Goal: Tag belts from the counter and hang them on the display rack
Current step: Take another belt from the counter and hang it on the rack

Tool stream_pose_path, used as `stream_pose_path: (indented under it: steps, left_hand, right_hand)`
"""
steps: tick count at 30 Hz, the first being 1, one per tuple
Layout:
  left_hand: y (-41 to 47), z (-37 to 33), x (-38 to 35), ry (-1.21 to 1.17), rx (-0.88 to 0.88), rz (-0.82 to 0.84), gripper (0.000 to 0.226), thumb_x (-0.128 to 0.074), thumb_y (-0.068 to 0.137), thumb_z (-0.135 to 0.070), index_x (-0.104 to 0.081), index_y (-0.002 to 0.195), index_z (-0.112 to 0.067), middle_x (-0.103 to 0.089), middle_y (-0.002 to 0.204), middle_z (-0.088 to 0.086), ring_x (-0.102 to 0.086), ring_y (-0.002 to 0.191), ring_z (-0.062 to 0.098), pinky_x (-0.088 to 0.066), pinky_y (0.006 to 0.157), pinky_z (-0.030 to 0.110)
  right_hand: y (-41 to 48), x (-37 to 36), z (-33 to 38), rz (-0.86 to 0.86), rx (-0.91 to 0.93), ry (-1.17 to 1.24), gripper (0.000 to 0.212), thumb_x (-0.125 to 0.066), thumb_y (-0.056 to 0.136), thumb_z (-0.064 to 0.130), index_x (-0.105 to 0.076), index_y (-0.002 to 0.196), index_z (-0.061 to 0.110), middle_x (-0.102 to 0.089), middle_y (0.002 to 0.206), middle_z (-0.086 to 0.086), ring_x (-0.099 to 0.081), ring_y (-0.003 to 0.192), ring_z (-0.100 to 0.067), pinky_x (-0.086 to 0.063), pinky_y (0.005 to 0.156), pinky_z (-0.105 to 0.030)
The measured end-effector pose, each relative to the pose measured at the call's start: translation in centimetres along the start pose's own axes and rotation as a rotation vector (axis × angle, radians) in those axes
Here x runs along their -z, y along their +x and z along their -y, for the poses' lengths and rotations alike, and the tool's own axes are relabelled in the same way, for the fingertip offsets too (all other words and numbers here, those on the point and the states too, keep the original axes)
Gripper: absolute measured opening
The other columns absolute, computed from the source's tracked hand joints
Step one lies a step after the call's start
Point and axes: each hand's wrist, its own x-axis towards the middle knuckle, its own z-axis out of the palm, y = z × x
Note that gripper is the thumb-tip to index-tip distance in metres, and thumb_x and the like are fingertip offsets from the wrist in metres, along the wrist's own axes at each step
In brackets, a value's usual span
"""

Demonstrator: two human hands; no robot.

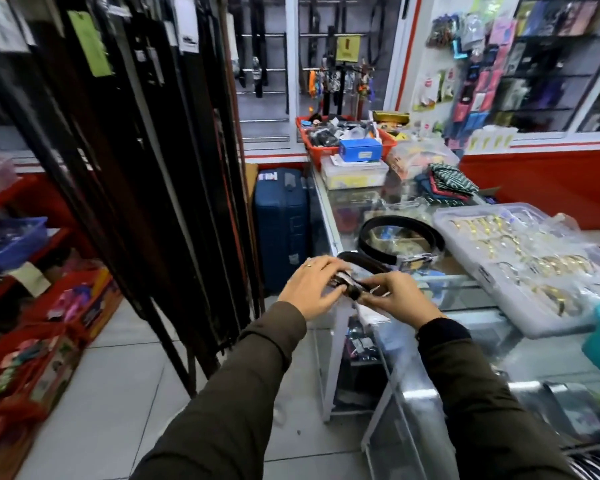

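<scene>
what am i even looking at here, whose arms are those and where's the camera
There is one picture, taken by a wide-angle camera on a person's head looking down, so the arms are the wearer's own. No robot is involved.

The left hand and right hand together hold a dark belt by its buckle end, at the edge of a glass counter. A second belt lies coiled on the glass, beside a clear tray of gold-coloured items. To the left, many belts hang on the display rack.

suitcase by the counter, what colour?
Dark blue. The suitcase shows best in the head view, the only one.
</scene>
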Motion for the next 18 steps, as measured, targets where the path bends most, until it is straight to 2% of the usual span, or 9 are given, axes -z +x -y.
stream_pose_path:
  steps: [2, 4, 6, 7, 9, 11, 14, 18]
  left_hand:
    - [-1.0, 1.0, 1.4, -0.196, 0.15, -0.094, 0.047, -0.063, 0.098, -0.029, -0.052, 0.143, -0.021, -0.056, 0.136, 0.002, -0.053, 0.127, 0.018, -0.043, 0.109, 0.033]
    - [-1.8, 1.8, 2.6, -0.411, 0.367, -0.197, 0.049, -0.068, 0.096, -0.029, -0.051, 0.141, -0.025, -0.059, 0.134, 0.001, -0.062, 0.115, 0.018, -0.053, 0.096, 0.031]
    - [-2.5, 2.3, 3.8, -0.631, 0.55, -0.328, 0.034, -0.074, 0.092, -0.023, -0.061, 0.123, -0.025, -0.068, 0.119, 0.009, -0.073, 0.091, 0.022, -0.062, 0.077, 0.032]
    - [-2.7, 2.5, 4.2, -0.741, 0.62, -0.376, 0.025, -0.076, 0.091, -0.019, -0.063, 0.112, -0.024, -0.07, 0.111, 0.013, -0.075, 0.081, 0.019, -0.064, 0.07, 0.032]
    - [-3.2, 3.0, 5.4, -0.924, 0.705, -0.461, 0.017, -0.077, 0.09, -0.013, -0.066, 0.101, -0.02, -0.073, 0.099, 0.014, -0.076, 0.075, 0.012, -0.063, 0.064, 0.027]
    - [-3.7, 3.2, 6.5, -1.063, 0.724, -0.525, 0.014, -0.077, 0.089, -0.01, -0.068, 0.097, -0.018, -0.078, 0.09, 0.004, -0.077, 0.079, 0.012, -0.062, 0.064, 0.025]
    - [-4.1, 3.5, 7.8, -1.093, 0.739, -0.558, 0.017, -0.078, 0.086, -0.007, -0.07, 0.099, -0.016, -0.077, 0.09, 0.0, -0.076, 0.081, 0.01, -0.062, 0.064, 0.024]
    - [-4.8, 4.1, 9.9, -0.865, 0.695, -0.556, 0.018, -0.08, 0.085, -0.012, -0.072, 0.101, -0.009, -0.073, 0.089, -0.003, -0.072, 0.07, 0.0, -0.058, 0.058, 0.017]
  right_hand:
    - [1.3, -1.0, 1.7, -0.017, 0.006, 0.103, 0.022, -0.08, 0.082, 0.012, -0.08, 0.104, 0.018, -0.078, 0.084, 0.006, -0.07, 0.07, -0.006, -0.051, 0.066, -0.012]
    - [2.5, -2.1, 3.6, -0.021, 0.013, 0.219, 0.025, -0.081, 0.082, 0.008, -0.079, 0.106, 0.011, -0.078, 0.091, 0.0, -0.07, 0.076, -0.002, -0.055, 0.076, -0.019]
    - [3.6, -3.2, 5.2, -0.03, 0.048, 0.297, 0.029, -0.081, 0.081, 0.006, -0.077, 0.11, 0.006, -0.077, 0.095, -0.003, -0.067, 0.076, 0.009, -0.053, 0.077, -0.012]
    - [4.0, -3.7, 5.9, -0.037, 0.058, 0.329, 0.031, -0.081, 0.081, 0.006, -0.077, 0.111, 0.005, -0.078, 0.096, -0.005, -0.067, 0.077, 0.008, -0.053, 0.077, -0.011]
    - [4.9, -4.5, 7.3, -0.034, 0.074, 0.406, 0.033, -0.081, 0.081, 0.007, -0.076, 0.113, 0.004, -0.079, 0.099, -0.01, -0.069, 0.086, -0.006, -0.054, 0.082, -0.019]
    - [5.7, -5.2, 8.7, -0.013, 0.097, 0.505, 0.032, -0.08, 0.082, 0.007, -0.076, 0.113, 0.005, -0.078, 0.103, -0.013, -0.071, 0.093, -0.017, -0.056, 0.088, -0.028]
    - [6.7, -6.0, 10.4, 0.02, 0.143, 0.622, 0.029, -0.081, 0.081, 0.008, -0.077, 0.109, 0.014, -0.079, 0.101, -0.006, -0.073, 0.096, -0.014, -0.056, 0.087, -0.024]
    - [7.7, -7.0, 12.1, 0.031, 0.166, 0.666, 0.031, -0.085, 0.078, 0.016, -0.078, 0.107, 0.026, -0.079, 0.091, 0.011, -0.072, 0.091, 0.005, -0.053, 0.079, -0.01]
